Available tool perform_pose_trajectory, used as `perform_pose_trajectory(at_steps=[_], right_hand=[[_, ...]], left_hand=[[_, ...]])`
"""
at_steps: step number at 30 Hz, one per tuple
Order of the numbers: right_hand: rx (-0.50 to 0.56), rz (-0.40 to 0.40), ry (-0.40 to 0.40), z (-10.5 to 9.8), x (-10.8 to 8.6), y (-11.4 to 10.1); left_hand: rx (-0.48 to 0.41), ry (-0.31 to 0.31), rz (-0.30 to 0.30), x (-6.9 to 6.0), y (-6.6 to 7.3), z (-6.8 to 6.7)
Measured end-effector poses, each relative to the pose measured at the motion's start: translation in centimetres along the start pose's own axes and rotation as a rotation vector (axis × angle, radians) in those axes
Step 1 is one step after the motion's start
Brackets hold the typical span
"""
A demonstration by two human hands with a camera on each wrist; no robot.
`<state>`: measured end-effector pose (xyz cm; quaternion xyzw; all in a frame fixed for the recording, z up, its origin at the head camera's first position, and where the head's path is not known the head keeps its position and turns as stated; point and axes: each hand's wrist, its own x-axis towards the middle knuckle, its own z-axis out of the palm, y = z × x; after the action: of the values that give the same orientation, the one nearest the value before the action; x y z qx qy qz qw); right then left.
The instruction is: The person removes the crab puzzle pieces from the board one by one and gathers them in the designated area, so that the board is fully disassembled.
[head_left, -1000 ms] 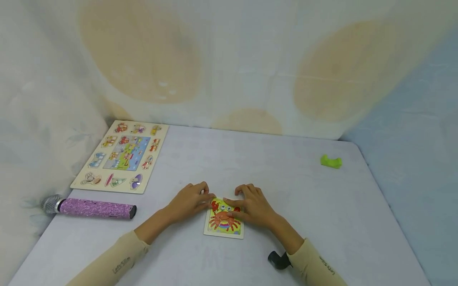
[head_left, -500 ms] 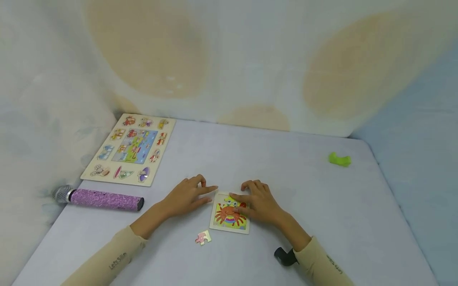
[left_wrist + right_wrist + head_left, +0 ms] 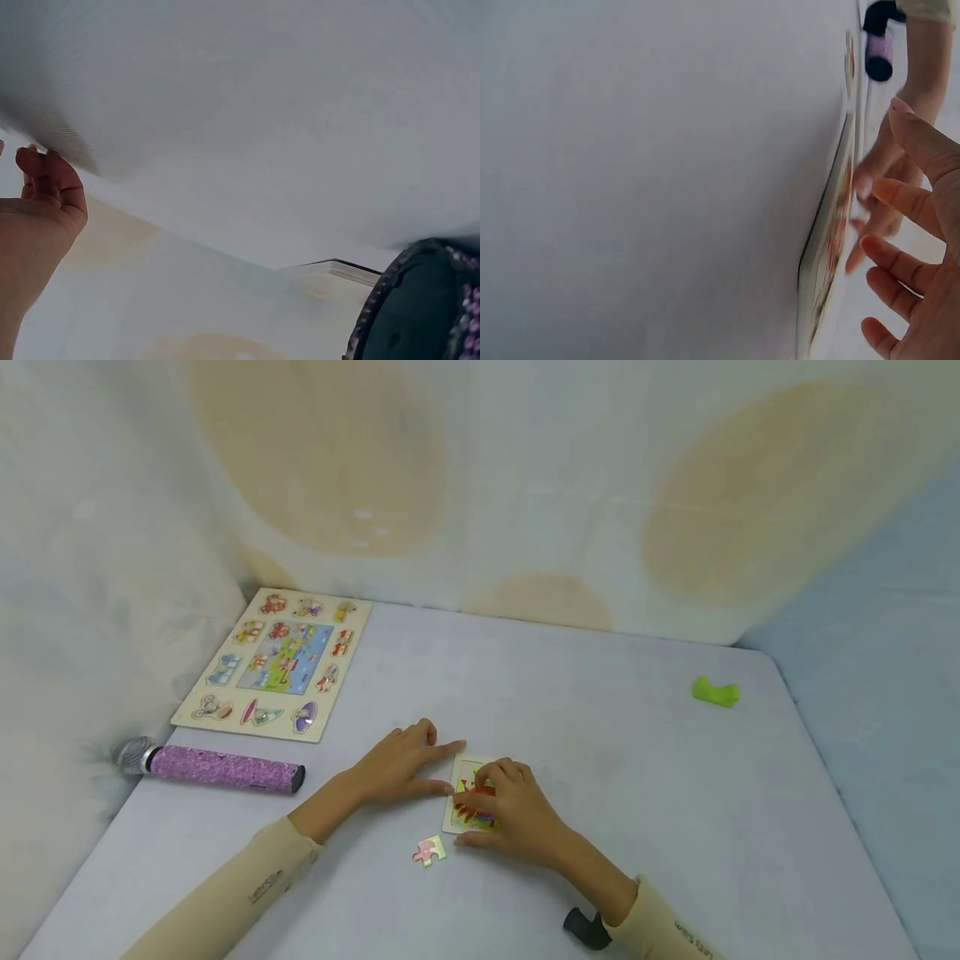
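Worked at a pale worktop (image 3: 622,827) before draped cloth (image 3: 525,485). Held left hand (image 3: 393,768) loosely extended beside the crab puzzle (image 3: 467,772), right hand (image 3: 517,817) spread over it, gripping nothing visible. Apparently was adjusting it, with a loose piece (image 3: 430,851) near; next needed a light touch.

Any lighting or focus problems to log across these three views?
Head: soft light, faint shadow on the table beside the left sleeve; left wrist: dimmer, with a dark patch by the left hand; right wrist: the left hand is blurred, the right hand sharper.
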<state>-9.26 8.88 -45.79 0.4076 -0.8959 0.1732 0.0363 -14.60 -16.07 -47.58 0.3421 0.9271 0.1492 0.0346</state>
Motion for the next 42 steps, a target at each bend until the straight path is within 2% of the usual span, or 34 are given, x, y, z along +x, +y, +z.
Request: perform_pose_trajectory(at_steps=[6, 14, 17, 25, 34, 39, 42], right_hand=[[-0.002, -0.073, 0.038, 0.7, -0.1, -2.1], [-0.008, -0.059, -0.017, 1.3, 0.1, -3.6], [-0.019, -0.064, -0.016, 1.5, 0.2, -3.9], [-0.069, -0.084, 0.053, 2.2, 0.3, -4.4], [-0.09, -0.065, 0.042, 2.6, 0.4, -4.7], [-0.076, -0.096, 0.06, 2.7, 0.3, -4.4], [-0.057, -0.126, 0.042, 2.7, 0.2, -4.0]], left_hand=[[0.011, -0.019, -0.001, 0.4, 0.0, 0.0], [0.023, -0.034, -0.004, 0.4, 0.3, 0.0], [0.034, -0.039, -0.013, 0.4, 0.3, 0.0], [0.059, -0.031, -0.007, 0.5, 0.2, 0.5], [0.079, -0.024, -0.006, 0.2, 0.2, 0.4], [0.079, -0.017, -0.002, 0.2, 0.2, 0.4], [0.072, -0.01, 0.001, 0.1, 0.1, 0.4]])
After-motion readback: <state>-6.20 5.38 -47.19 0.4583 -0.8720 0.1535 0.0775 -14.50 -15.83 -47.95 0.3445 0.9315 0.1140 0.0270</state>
